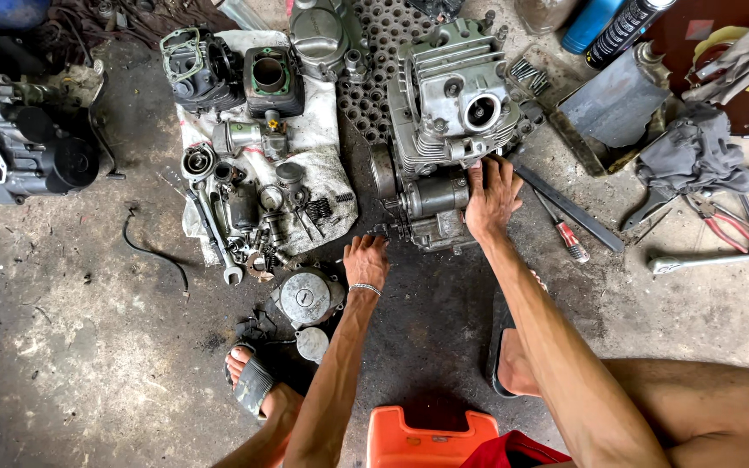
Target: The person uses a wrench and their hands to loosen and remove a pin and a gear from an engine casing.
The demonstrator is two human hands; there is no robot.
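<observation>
Fingers of right hand [491, 198] flat on engine [444, 130]; left hand [366, 260] just beside.

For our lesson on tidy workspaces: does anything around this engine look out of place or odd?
Yes. The engine sits straight on the stained concrete floor, with small parts crowded on a dirty white cloth. A round cover lies loose beside the left hand. Pliers and a ratchet lie scattered right of the right hand.

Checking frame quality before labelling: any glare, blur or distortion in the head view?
Head view: soft, even light, mostly sharp; faint sheen on the engine block, no harsh glare; wide-angle bending at the edges; soft shadows under the left hand and right hand; the top-left corner is dark.
</observation>
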